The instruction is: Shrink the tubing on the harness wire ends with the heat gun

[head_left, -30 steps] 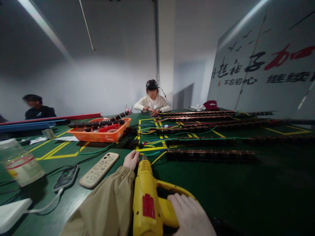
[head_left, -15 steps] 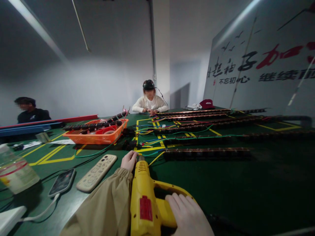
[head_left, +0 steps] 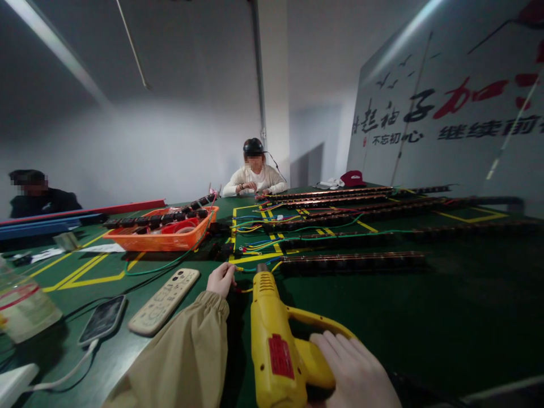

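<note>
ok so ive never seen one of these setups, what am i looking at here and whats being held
There is no robot here: a person works bare-handed, and every picture comes from one camera worn on their head, looking forward and down. Their right hand grips a yellow heat gun, nozzle pointing away. Their left hand pinches the end of some thin wires. On the green table lie long black strips with coloured wires, an orange basket of parts, a pale phone and a bottle. Another person sits across the table.

Workshop — heat gun (head_left: 278, 340), wired strips (head_left: 352, 264), bench (head_left: 425, 328).
</note>
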Demonstrator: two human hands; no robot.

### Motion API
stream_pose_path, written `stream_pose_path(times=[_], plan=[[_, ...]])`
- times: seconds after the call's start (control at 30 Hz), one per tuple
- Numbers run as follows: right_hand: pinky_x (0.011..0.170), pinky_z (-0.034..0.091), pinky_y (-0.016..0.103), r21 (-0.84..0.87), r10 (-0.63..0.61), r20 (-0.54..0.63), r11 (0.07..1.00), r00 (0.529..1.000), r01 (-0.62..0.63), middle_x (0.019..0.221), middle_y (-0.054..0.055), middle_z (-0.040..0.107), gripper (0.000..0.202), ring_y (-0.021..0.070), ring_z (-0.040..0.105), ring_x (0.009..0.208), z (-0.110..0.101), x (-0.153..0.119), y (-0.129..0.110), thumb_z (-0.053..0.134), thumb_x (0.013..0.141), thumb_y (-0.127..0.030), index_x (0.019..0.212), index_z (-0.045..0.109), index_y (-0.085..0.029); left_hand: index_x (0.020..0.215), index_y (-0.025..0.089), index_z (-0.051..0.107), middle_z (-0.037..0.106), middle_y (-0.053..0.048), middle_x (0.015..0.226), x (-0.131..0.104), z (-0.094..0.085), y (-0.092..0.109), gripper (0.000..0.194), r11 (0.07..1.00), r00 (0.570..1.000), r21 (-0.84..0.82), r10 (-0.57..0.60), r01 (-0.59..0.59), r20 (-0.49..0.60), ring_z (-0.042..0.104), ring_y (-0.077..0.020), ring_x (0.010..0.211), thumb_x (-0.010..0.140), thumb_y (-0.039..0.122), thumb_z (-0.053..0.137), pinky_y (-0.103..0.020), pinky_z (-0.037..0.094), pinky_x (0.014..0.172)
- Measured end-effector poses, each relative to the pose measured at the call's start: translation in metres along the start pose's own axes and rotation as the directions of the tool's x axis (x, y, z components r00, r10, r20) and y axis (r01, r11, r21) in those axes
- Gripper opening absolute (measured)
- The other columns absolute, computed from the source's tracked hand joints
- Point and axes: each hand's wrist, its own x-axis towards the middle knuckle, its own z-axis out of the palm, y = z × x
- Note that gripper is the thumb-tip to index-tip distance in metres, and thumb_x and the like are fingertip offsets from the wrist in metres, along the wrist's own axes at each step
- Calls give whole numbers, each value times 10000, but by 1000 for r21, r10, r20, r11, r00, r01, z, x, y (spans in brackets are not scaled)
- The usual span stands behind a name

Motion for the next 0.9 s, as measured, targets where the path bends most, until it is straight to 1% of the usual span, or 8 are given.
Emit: stream_pose_path(times=[0.07,0.13,0.23,0.33,0.4,0.53,0.73,0.9], plan=[[710,463,354,-54,-37,-59,998,998,34,848,19,696,742,215,655,741,0,-4,5,612,497,-813,881,670,-181,731,190,580,510,45,432,0,0,0,337,999,1000,-30,11,-10,18,530,-128,434,706,509,476,-217,414,465],[713,456,364,-122,-92,-85,989,992,82,840,41,700,812,225,656,728,-1,-7,9,581,474,-849,886,669,-154,732,188,581,508,47,429,-1,0,-1,344,999,1000,-51,12,-10,21,522,-124,423,704,516,480,-213,412,451],[729,445,377,-223,-154,-85,966,984,132,852,81,700,864,239,657,734,-1,-10,14,508,517,-878,901,663,-121,730,185,586,509,46,427,0,1,-2,351,998,1000,-55,2,0,24,519,-121,420,701,521,486,-210,413,448],[726,444,381,-271,-200,-78,947,977,173,863,93,700,873,243,658,737,-2,-10,16,467,544,-888,911,656,-118,729,182,590,509,44,427,1,3,-3,352,999,1000,-47,2,-1,22,518,-117,425,700,517,488,-209,413,456],[713,449,381,-279,-212,-62,942,975,187,865,93,699,863,245,657,734,-3,-10,16,495,540,-875,923,649,-117,730,181,586,504,44,427,1,4,-3,357,999,1000,-53,-3,4,18,516,-118,423,699,522,485,-211,411,452],[695,458,378,-258,-187,-30,950,982,173,854,87,695,819,247,652,725,-3,-9,15,599,500,-819,929,636,-122,723,185,576,506,47,425,1,4,-2,356,998,1000,-63,-12,14,25,515,-119,418,694,528,484,-213,406,444],[688,459,345,-212,-204,-15,957,979,196,860,74,690,711,223,654,737,-2,-8,15,577,622,-754,970,610,-134,723,191,583,519,45,428,-1,3,2,342,999,1000,-50,-3,4,24,513,-120,420,694,516,482,-213,399,442],[628,449,327,-173,-225,-45,961,973,214,808,38,697,633,204,648,670,3,0,4,591,622,-718,942,615,-173,715,200,575,514,48,434,0,2,1,328,999,1000,-53,1,0,28,518,-126,433,687,512,476,-220,406,463]])
